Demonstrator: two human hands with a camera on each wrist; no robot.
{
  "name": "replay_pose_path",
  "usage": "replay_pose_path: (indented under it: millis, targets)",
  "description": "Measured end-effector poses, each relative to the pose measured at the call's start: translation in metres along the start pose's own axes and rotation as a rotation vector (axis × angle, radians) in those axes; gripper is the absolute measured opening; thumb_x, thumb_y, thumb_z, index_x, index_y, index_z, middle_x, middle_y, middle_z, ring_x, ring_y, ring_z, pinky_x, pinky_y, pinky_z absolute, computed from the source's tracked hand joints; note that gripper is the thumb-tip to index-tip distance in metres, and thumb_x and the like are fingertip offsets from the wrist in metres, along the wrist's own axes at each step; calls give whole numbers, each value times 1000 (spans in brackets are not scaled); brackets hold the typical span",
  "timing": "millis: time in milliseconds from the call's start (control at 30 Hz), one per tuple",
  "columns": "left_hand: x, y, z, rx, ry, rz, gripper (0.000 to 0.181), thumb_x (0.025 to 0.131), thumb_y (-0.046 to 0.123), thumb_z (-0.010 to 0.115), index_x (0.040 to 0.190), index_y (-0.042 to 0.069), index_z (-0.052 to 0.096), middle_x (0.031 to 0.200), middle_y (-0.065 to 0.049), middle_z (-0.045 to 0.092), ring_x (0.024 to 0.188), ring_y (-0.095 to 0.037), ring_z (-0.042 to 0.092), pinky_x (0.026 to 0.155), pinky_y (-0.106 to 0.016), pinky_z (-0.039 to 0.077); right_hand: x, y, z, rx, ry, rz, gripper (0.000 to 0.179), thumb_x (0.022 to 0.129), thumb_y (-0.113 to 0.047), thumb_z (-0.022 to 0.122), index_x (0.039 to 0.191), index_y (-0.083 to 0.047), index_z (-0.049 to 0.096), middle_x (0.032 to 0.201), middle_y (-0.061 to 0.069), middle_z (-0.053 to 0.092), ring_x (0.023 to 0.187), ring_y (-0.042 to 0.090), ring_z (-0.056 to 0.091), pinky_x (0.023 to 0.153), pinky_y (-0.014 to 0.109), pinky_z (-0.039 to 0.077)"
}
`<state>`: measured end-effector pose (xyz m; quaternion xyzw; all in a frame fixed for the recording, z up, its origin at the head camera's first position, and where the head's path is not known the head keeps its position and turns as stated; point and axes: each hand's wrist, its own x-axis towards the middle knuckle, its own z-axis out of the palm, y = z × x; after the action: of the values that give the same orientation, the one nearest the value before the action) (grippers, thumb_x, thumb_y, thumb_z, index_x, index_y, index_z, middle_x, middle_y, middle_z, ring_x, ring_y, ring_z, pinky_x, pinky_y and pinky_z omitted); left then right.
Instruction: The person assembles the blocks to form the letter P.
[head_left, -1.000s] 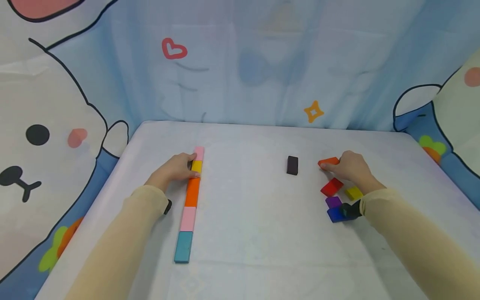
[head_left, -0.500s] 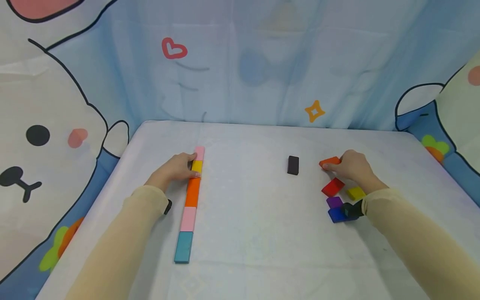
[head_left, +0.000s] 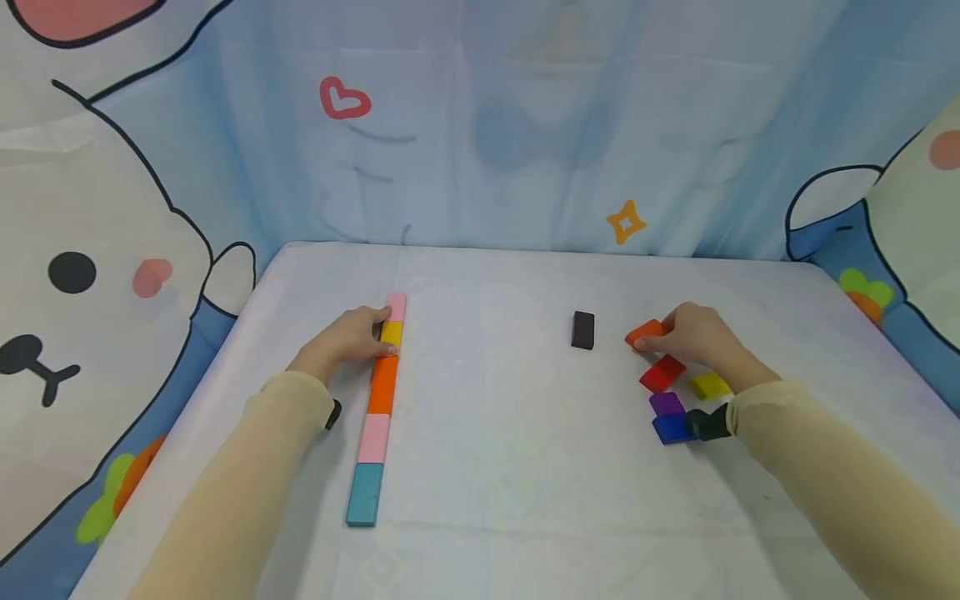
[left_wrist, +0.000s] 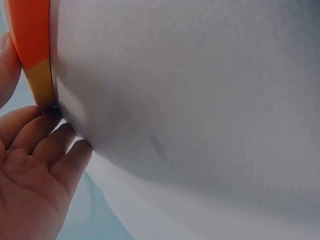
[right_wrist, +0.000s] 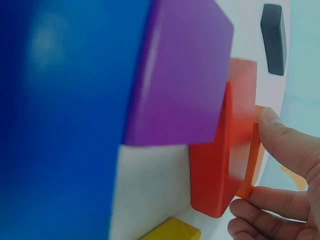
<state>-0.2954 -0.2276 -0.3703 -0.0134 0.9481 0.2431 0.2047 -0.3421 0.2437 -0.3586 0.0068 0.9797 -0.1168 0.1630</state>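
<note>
My left hand [head_left: 343, 340] rests at the far end of a straight row of flat blocks, fingers loosely extended. Its index fingertip touches the far pink block [head_left: 396, 307], its thumb the side near the yellow block [head_left: 391, 332]. Nearer in that row lie an orange block [head_left: 383, 385], a second pink block [head_left: 374, 437] and a teal block [head_left: 365, 494]. On the right, my right hand [head_left: 701, 337] pinches a loose orange block [head_left: 645, 332] between thumb and index finger. Just in front of it lies a red block [right_wrist: 242, 135], partly overlapping it in the right wrist view.
A black block [head_left: 582, 330] lies between the row and the right hand. Below the right hand are a purple block [head_left: 667, 404], a blue block [head_left: 672, 428] and a yellow block [head_left: 709, 385]. A patterned curtain [head_left: 450, 167] hangs behind the white table [head_left: 487, 467].
My right hand has shifted the orange block slightly left and nearer to me, turning it a little. My left hand and the row stay where they were.
</note>
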Motion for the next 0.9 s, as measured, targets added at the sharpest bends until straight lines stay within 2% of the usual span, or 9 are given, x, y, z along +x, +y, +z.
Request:
replay_pose_path:
  millis: [233,467,567,633,733,833,900]
  targets:
    - [-2,-1,0,4,7,7,78,100,26,67,162,8,25,167,-21,29,153,-38,29,127,-51,26,-8,-10,6,-39,7,-43,72,89,-46,75,121,15,55,100,26,62,87,33,57,64,30,52]
    - [-1,-1,0,-7,5,1,78,100,26,68,162,8,24,167,-20,28,154,-37,29,127,-51,25,-25,-24,13,-102,29,-108,62,88,-50,76,99,8,59,76,13,56,71,25,53,58,28,44]
    - [-1,-1,0,-10,4,4,78,100,26,68,162,9,24,167,-20,28,154,-37,29,128,-51,25,-30,-28,16,-118,43,-133,63,88,-50,76,100,10,62,71,11,55,66,22,52,56,27,43]
    - [0,-1,-1,-7,2,7,78,100,26,67,162,9,24,167,-20,28,154,-37,29,128,-51,25,-31,-28,16,-117,43,-140,68,88,-50,76,109,14,62,76,15,60,69,24,55,57,28,48]
    - [0,-1,-1,-5,3,11,77,100,26,67,162,9,24,167,-20,28,153,-37,29,128,-51,25,-30,-25,14,-98,44,-152,71,90,-46,75,122,15,59,96,25,66,83,32,60,67,36,57]
    - [0,-1,-1,3,6,19,77,100,26,66,162,8,24,167,-21,29,153,-38,30,127,-51,25,-26,-19,12,-79,46,-198,64,93,-35,74,132,12,56,114,31,65,97,39,62,80,45,61]
    - [0,-1,0,2,7,21,77,100,26,66,162,8,25,167,-21,29,153,-38,30,127,-51,25,-23,-15,10,-54,39,-235,57,95,-26,73,136,8,55,117,31,64,102,41,61,84,47,61]
